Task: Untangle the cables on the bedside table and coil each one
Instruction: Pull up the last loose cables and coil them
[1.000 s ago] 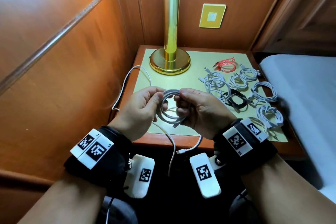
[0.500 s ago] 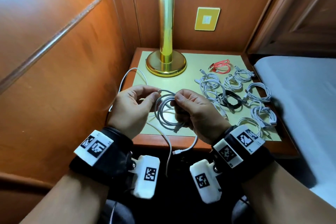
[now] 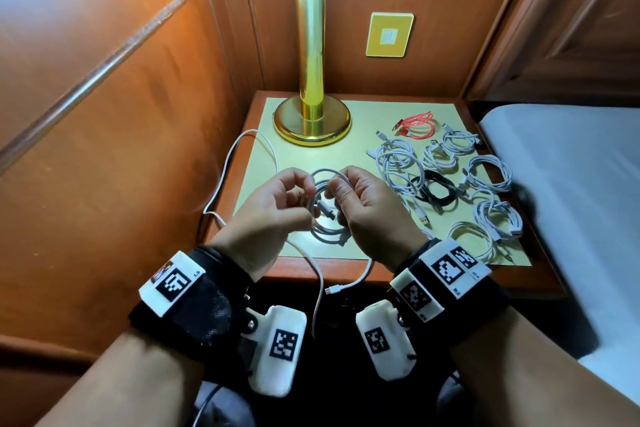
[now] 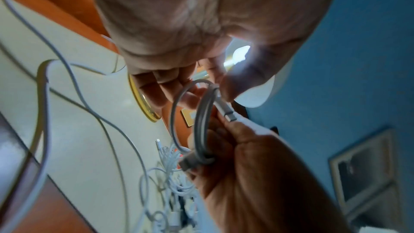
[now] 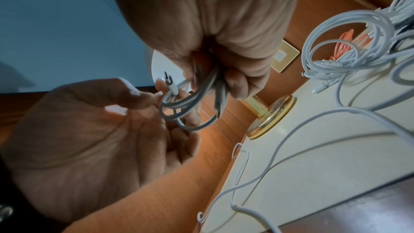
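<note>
A grey cable coil [image 3: 323, 225] hangs between both hands above the front of the bedside table [image 3: 346, 274]. My right hand [image 3: 337, 191] grips the bundled loops [image 5: 197, 102] on their right side. My left hand [image 3: 304, 192] pinches the cable's plug end [image 5: 167, 85] against the coil [image 4: 201, 123] with thumb and fingers. A second plug [image 3: 327, 211] pokes through the middle of the loops. A loose white cable [image 3: 242, 156] curves over the table's left edge and hangs off the front.
Several coiled white cables [image 3: 485, 170], a black one [image 3: 436, 187] and a red one [image 3: 417, 123] lie on the table's right half. A brass lamp base [image 3: 311, 121] stands at the back. A wooden wall is at left, a bed [image 3: 571, 184] at right.
Both hands stay together on the coil over the table's front. The left fingers have shifted from the coil's side to its plug end, and a plug now shows inside the loops.
</note>
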The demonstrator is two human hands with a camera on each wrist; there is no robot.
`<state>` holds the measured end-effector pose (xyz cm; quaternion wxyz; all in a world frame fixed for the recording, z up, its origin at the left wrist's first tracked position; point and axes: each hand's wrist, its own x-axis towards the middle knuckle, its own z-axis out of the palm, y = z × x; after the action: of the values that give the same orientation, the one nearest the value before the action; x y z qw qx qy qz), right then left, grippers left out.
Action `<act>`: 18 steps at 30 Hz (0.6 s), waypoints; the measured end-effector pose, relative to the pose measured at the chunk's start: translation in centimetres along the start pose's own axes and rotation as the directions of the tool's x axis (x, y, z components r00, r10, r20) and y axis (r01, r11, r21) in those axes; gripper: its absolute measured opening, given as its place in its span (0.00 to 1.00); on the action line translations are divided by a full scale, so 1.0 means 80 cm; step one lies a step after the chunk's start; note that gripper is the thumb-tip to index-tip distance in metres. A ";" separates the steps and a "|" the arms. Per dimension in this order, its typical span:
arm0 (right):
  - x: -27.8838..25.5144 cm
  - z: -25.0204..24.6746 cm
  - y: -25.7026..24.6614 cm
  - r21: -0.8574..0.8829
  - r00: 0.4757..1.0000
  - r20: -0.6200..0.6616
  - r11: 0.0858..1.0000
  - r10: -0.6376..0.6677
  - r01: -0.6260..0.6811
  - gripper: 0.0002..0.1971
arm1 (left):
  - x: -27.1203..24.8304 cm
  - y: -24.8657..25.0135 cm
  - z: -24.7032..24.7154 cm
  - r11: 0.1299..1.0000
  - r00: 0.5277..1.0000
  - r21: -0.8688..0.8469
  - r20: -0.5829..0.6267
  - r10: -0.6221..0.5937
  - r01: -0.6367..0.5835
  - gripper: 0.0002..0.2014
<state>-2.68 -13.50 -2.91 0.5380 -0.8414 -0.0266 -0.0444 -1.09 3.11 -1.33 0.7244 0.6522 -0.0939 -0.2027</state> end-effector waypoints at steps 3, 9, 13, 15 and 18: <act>0.003 -0.003 0.004 -0.027 1.000 -0.013 1.000 -0.008 0.007 0.11 | -0.002 -0.005 0.000 0.928 0.985 0.332 0.070 0.156 -0.170 0.13; 0.003 -0.007 0.006 -0.009 1.000 -0.004 1.000 0.011 -0.011 0.12 | -0.001 -0.014 0.005 0.822 0.951 0.482 0.099 0.294 -0.304 0.15; 0.002 -0.008 0.009 0.062 0.999 0.007 0.998 0.032 -0.032 0.12 | 0.001 -0.017 0.009 0.854 0.960 0.444 0.060 0.273 -0.271 0.15; 0.002 -0.007 0.009 0.100 0.998 0.012 0.993 0.058 -0.058 0.11 | 0.003 -0.017 0.011 0.876 0.966 0.412 0.053 0.252 -0.251 0.15; 0.003 -0.006 0.010 0.208 0.993 0.020 0.971 0.117 -0.118 0.12 | 0.004 -0.015 0.008 0.907 0.979 0.368 0.068 0.193 -0.204 0.16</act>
<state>-2.40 -14.23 -3.39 0.6250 -0.7805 0.0166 -0.0060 -1.27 2.28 -2.43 0.6028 0.7618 -0.2071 -0.1163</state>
